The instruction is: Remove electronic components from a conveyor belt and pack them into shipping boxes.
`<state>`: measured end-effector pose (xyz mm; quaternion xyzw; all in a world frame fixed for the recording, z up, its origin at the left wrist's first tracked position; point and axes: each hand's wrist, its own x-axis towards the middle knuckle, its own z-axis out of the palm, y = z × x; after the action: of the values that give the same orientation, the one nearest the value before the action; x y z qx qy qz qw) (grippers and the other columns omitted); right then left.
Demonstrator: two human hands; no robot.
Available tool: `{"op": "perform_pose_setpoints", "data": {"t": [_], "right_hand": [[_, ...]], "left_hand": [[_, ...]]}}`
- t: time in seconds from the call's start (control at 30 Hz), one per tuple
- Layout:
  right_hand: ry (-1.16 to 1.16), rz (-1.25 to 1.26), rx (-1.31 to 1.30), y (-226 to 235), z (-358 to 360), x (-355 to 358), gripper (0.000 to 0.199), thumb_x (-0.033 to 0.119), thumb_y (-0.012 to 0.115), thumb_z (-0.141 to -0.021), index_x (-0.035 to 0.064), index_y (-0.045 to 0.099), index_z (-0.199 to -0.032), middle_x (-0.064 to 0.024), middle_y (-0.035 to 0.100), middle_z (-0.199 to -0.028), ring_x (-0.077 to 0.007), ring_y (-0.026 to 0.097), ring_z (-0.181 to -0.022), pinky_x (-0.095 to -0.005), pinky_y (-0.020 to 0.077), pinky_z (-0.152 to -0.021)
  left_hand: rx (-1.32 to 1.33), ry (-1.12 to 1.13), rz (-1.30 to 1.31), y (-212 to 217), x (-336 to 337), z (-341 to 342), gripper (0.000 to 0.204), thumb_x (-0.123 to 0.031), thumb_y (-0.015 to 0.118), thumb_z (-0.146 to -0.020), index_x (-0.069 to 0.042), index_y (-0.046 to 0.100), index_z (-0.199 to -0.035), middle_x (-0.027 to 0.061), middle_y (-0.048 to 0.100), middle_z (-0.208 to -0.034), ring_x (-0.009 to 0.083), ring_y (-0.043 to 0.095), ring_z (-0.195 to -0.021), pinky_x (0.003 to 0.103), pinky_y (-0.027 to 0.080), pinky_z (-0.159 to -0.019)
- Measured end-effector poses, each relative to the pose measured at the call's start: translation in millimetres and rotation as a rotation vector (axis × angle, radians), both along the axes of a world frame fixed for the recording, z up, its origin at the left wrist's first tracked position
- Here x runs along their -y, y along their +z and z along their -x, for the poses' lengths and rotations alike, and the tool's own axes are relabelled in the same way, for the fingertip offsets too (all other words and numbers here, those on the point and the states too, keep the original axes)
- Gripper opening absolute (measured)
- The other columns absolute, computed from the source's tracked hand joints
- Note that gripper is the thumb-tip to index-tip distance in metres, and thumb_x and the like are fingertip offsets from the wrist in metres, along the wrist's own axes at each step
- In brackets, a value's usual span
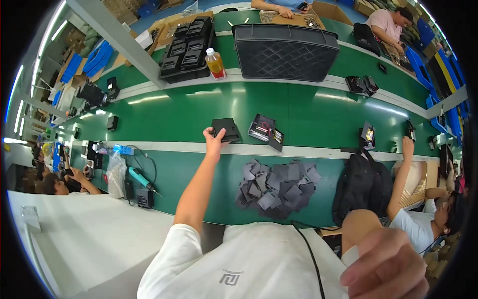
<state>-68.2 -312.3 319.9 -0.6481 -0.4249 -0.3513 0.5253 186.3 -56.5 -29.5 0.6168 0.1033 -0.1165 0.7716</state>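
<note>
My left hand (214,142) reaches out over the green work surface. Its fingers grip the near left edge of a closed black plastic box (227,129). To the right of that lies an open black box (266,130) with red wires and battery-like cells inside. My right hand (386,264) is raised close to the camera at the lower right, its fingers curled together. Whatever those fingers hold, if anything, is hidden. In front of my body is a loose pile of flat dark grey plastic pieces (276,187).
A black backpack (362,187) lies right of the pile. To the left are a teal electric screwdriver (141,177) and a clear plastic bag (117,174). Beyond the belt stand a black crate (284,52) and a drink bottle (215,65). Co-workers sit on several sides.
</note>
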Motion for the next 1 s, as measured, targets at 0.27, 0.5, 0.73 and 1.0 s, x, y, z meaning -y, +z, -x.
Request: {"op": "perform_pose_setpoints", "data": {"t": [0.27,0.5,0.73,1.0], "right_hand": [[-0.111,0.192,-0.273,-54,-80,-7,0.028,0.008,0.071,-0.073,0.0005,0.06,-0.098,-0.0137,0.065,-0.104,-0.0296,0.062,-0.087,-0.0385,0.0512,-0.084],[-0.699,0.954,-0.86,-307,-157,-14,0.092,0.029,0.081,-0.067,0.0039,0.032,-0.142,-0.0167,0.032,-0.147,-0.0356,0.038,-0.131,-0.0445,0.037,-0.106],[-0.556,0.784,-0.893,-332,-208,-34,0.088,0.028,0.077,-0.07,0.0071,0.033,-0.143,-0.0158,0.036,-0.142,-0.0346,0.043,-0.124,-0.042,0.0394,-0.102],[-0.54,0.981,-0.799,-325,-266,-85,0.075,0.036,0.073,-0.075,0.0113,0.041,-0.139,-0.0165,0.042,-0.135,-0.033,0.046,-0.12,-0.039,0.042,-0.098]], "left_hand": [[0.535,-0.114,-1.155,-23,-16,-32,0.06,-0.027,0.062,-0.089,-0.005,0.033,-0.137,0.0223,0.03,-0.143,0.0371,0.035,-0.131,0.057,0.025,-0.108],[0.712,-0.391,-1.527,-42,-8,-42,0.079,-0.041,0.054,-0.09,-0.004,0.02,-0.15,0.0218,0.015,-0.156,0.0389,0.01,-0.145,0.058,0.011,-0.114],[0.615,-0.475,-1.644,-13,-26,-53,0.076,-0.04,0.05,-0.091,-0.004,0.019,-0.15,0.0209,0.015,-0.156,0.0391,0.008,-0.145,0.06,0.009,-0.113],[0.451,-0.26,-1.222,15,-31,-12,0.058,-0.024,0.053,-0.09,-0.007,0.033,-0.142,0.0193,0.025,-0.152,0.0409,0.015,-0.144,0.063,0.012,-0.112]]}}
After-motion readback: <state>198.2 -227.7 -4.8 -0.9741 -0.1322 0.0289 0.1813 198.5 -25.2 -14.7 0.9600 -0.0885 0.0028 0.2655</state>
